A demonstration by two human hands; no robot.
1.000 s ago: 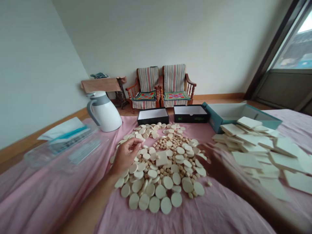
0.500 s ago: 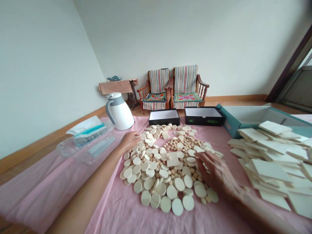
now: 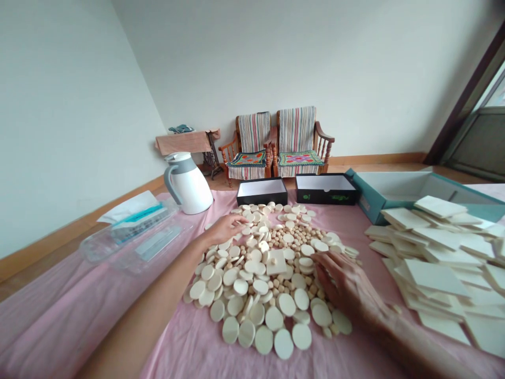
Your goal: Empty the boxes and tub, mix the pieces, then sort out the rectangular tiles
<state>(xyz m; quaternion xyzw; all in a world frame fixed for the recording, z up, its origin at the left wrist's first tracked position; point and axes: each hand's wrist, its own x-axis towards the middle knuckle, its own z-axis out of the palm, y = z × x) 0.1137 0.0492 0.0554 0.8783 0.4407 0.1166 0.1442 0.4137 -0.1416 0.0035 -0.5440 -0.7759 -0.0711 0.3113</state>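
A wide pile of pale wooden discs (image 3: 274, 318) and small wooden beads (image 3: 302, 235) covers the middle of the pink cloth (image 3: 197, 347). My left hand (image 3: 226, 228) is over the pile's back left part, fingers apart, with nothing seen in it. At the pile's right side my right hand (image 3: 341, 276) rests with its fingers spread over discs and beads, holding nothing visible. Between the hands lies a square wooden piece (image 3: 276, 261) with a small bead on top.
Square wooden boards (image 3: 437, 273) are heaped at the right, before a teal box (image 3: 373, 202). Two black boxes (image 3: 262, 197) stand behind the pile. A white jug (image 3: 193, 187) and clear plastic packaging (image 3: 130, 231) are at the left. Two chairs (image 3: 295, 131) stand farther back.
My left hand has moved right over the pile, and its fingers have opened out. A small bead now sits on the square piece. My right hand has barely moved. The view has shifted slightly.
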